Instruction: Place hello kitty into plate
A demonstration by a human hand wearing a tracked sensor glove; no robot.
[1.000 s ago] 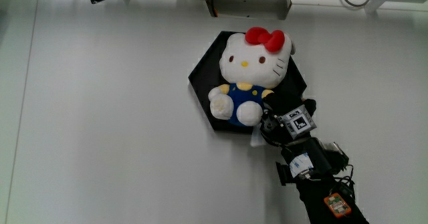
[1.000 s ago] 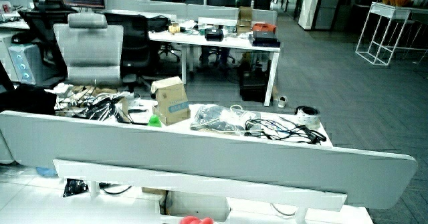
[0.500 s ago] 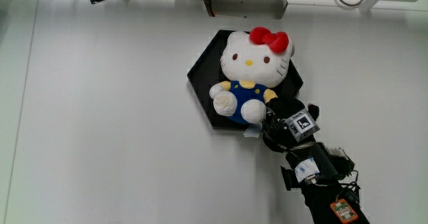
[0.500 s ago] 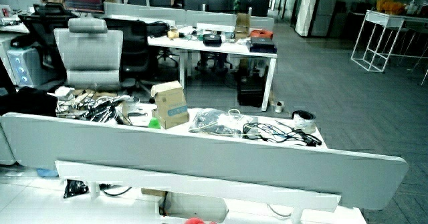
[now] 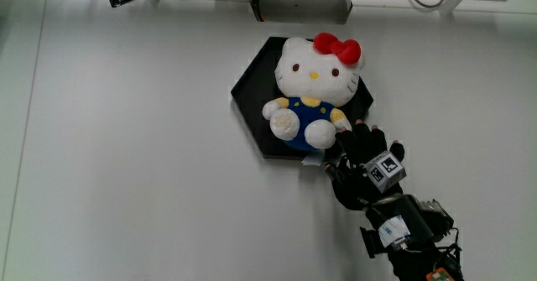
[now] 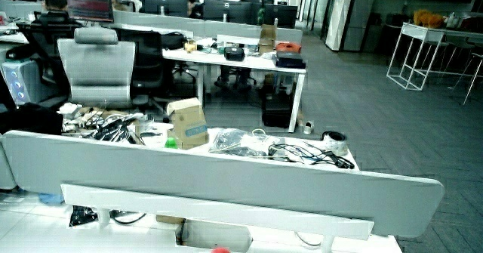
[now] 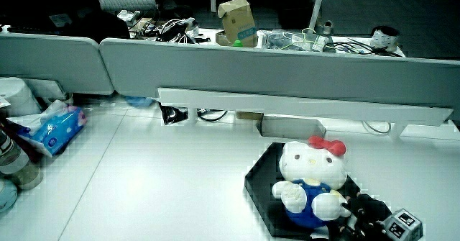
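Hello kitty [image 5: 312,88] seated in plate [image 5: 252,80], hand [image 5: 362,157] beside its foot, fingers prob. off it but can't tell; next: withdraw w/o nudging.

Soft cloth on matt black plastic

The plush toy [image 5: 312,88] looks fuzzy cloth; the plate [image 5: 252,96] matt black, smooth; the table [image 5: 126,163] smooth white; the hand [image 5: 365,159] in black fabric glove.

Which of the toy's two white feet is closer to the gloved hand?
The foot at the plate's edge, right beside the hand; the other foot lies farther away.
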